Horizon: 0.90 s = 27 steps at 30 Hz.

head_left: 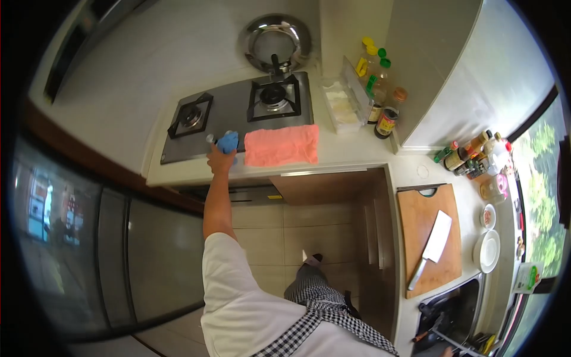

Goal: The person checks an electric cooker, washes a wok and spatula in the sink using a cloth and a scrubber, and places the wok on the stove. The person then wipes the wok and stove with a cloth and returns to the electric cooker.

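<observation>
My left hand (220, 159) reaches out to the front left corner of the gas cooktop (229, 113). Its fingers are closed on a bunched blue cloth (228, 141), which rests against the cooktop surface. A small pale knob (210, 138) sticks up right beside the fingers. To the right of the hand, a pink towel (282, 146) lies spread over the cooktop's front edge and the counter. Down at the bottom edge, by the sink (476, 291), a sliver of my right hand (447, 352) shows; its fingers are hidden.
A cleaver (432, 245) lies on a wooden cutting board (416, 220). White bowls (489, 251) stand beside it. Several sauce bottles (388, 119) crowd the corner near a clear bin (343, 110). A large steel lid (277, 43) leans on the wall behind the burners. An opened cabinet door (321, 190) is below.
</observation>
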{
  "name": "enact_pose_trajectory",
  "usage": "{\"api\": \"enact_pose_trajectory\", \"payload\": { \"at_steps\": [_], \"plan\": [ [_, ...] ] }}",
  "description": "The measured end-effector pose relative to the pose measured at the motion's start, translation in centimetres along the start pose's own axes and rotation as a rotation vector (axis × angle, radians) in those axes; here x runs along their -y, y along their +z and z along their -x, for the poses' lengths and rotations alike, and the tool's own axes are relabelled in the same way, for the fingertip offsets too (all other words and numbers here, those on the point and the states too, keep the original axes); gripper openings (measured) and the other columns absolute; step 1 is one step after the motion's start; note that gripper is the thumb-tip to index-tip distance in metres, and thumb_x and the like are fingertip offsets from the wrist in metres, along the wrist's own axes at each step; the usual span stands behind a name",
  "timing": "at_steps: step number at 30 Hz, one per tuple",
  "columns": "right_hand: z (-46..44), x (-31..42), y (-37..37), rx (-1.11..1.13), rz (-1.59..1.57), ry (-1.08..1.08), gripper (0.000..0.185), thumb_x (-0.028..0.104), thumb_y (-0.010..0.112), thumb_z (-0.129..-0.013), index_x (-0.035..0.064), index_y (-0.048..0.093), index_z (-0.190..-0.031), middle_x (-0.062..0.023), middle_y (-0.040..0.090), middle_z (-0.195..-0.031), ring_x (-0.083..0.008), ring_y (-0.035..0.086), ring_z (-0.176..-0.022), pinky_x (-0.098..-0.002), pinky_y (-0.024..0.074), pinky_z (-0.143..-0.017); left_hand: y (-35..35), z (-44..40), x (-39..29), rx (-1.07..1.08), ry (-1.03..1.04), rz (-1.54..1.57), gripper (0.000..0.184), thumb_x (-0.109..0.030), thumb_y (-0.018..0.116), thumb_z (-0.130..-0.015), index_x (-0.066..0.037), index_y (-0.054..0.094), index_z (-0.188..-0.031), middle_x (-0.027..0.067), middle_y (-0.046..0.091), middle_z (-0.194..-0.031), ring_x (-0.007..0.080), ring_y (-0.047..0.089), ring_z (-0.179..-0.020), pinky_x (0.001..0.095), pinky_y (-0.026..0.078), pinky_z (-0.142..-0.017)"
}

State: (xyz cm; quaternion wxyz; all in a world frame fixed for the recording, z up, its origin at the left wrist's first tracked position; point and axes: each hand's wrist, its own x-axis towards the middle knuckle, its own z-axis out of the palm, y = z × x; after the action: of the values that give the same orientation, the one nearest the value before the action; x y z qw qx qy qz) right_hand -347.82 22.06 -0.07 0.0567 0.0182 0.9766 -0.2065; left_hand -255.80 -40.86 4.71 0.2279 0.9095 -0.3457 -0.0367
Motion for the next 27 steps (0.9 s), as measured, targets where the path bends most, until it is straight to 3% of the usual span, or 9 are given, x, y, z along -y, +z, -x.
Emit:
{"api": "enact_pose_trajectory", "payload": {
  "at_steps": [3, 6, 8, 9, 10, 13, 16, 22, 27],
  "plan": [
    [-1.9, 0.2, -1.2, -0.051, 0.142, -0.086, 0.041, 0.032, 0.052, -0.079, 0.0000, 0.061, -0.104, -0.0194, 0.061, -0.107, -0.0342, 0.056, -0.102, -0.0459, 0.0446, -0.084, 3.6, -3.9, 2.0, 0.052, 0.126, 0.078, 0.089, -0.043, 0.075, -0.061, -0.025, 0.033, -0.136, 0.0210, 0.043, -0.128, 0.0419, 0.047, -0.114, 0.0524, 0.044, -0.090],
    [-1.6, -1.1, -1.0, -0.054, 0.194, -0.079, 0.042, 0.031, 0.053, -0.077, -0.0019, 0.063, -0.101, -0.0203, 0.063, -0.104, -0.0342, 0.058, -0.099, -0.0426, 0.0456, -0.084, 7.1, -6.1, 5.5, -0.111, 0.523, 0.316, 0.048, -0.024, 0.069, -0.069, -0.006, 0.053, -0.110, 0.0178, 0.062, -0.099, 0.0341, 0.061, -0.093, 0.0439, 0.048, -0.082],
    [-1.1, -1.6, -0.1, -0.042, 0.139, -0.059, 0.040, 0.026, 0.055, -0.077, -0.0018, 0.061, -0.105, -0.0182, 0.063, -0.100, -0.0316, 0.060, -0.094, -0.0398, 0.0479, -0.078, 6.2, -3.6, 3.3, -0.081, 0.100, 0.626, 0.031, -0.008, 0.063, -0.072, 0.000, 0.055, -0.101, 0.0152, 0.063, -0.094, 0.0285, 0.062, -0.086, 0.0381, 0.049, -0.077],
    [-0.8, -1.9, 1.0, -0.037, 0.089, -0.051, 0.040, 0.022, 0.057, -0.077, -0.0011, 0.058, -0.110, -0.0158, 0.063, -0.098, -0.0290, 0.061, -0.089, -0.0382, 0.0498, -0.073, 4.5, -1.4, 0.9, -0.011, 0.205, 0.711, 0.030, -0.005, 0.062, -0.072, 0.000, 0.055, -0.101, 0.0145, 0.062, -0.094, 0.0270, 0.062, -0.085, 0.0366, 0.049, -0.076],
    [-0.8, -3.0, 2.4, -0.021, -0.127, 0.055, 0.040, 0.021, 0.055, -0.076, 0.0039, 0.057, -0.111, -0.0151, 0.061, -0.104, -0.0314, 0.059, -0.089, -0.0460, 0.0516, -0.065, 2.3, 2.1, -2.2, 0.060, 0.311, 0.794, 0.029, -0.003, 0.061, -0.072, 0.001, 0.055, -0.100, 0.0138, 0.062, -0.095, 0.0255, 0.061, -0.084, 0.0350, 0.049, -0.076],
    [2.9, -1.1, 2.6, -0.006, -0.161, 0.039, 0.032, 0.018, 0.055, -0.082, 0.0055, 0.057, -0.111, -0.0117, 0.060, -0.102, -0.0245, 0.060, -0.086, -0.0355, 0.0520, -0.051, -1.7, 14.8, -12.2, 0.241, 0.654, 0.751, 0.030, -0.001, 0.060, -0.072, 0.002, 0.055, -0.101, 0.0128, 0.060, -0.098, 0.0235, 0.059, -0.087, 0.0344, 0.047, -0.079],
    [5.6, -0.2, 2.7, 0.009, -0.205, -0.035, 0.032, 0.009, 0.055, -0.082, 0.0019, 0.055, -0.114, -0.0120, 0.061, -0.102, -0.0202, 0.061, -0.082, -0.0299, 0.0507, -0.053, 6.6, 22.4, -19.3, 0.686, 0.905, 0.917, 0.040, -0.001, 0.061, -0.072, 0.002, 0.053, -0.111, 0.0109, 0.058, -0.104, 0.0189, 0.055, -0.097, 0.0324, 0.045, -0.084],
    [12.3, -1.1, -1.7, -0.020, -0.231, -0.161, 0.034, 0.004, 0.053, -0.082, 0.0011, 0.054, -0.116, -0.0122, 0.056, -0.115, -0.0161, 0.060, -0.082, -0.0254, 0.0489, -0.050, 13.0, 36.6, -37.1, 0.702, 1.393, 0.482, 0.051, -0.016, 0.071, -0.069, -0.017, 0.054, -0.117, 0.0114, 0.053, -0.114, 0.0283, 0.051, -0.108, 0.0393, 0.045, -0.083],
    [15.2, -4.0, -4.3, -0.019, -0.251, -0.075, 0.034, 0.002, 0.052, -0.083, 0.0021, 0.054, -0.117, -0.0109, 0.048, -0.129, -0.0157, 0.059, -0.083, -0.0246, 0.0514, -0.054, 16.3, 41.6, -41.5, 0.635, 1.461, 0.045, 0.047, -0.028, 0.068, -0.076, -0.025, 0.053, -0.120, 0.0082, 0.041, -0.131, 0.0340, 0.029, -0.127, 0.0515, 0.035, -0.091]
  ]
}}
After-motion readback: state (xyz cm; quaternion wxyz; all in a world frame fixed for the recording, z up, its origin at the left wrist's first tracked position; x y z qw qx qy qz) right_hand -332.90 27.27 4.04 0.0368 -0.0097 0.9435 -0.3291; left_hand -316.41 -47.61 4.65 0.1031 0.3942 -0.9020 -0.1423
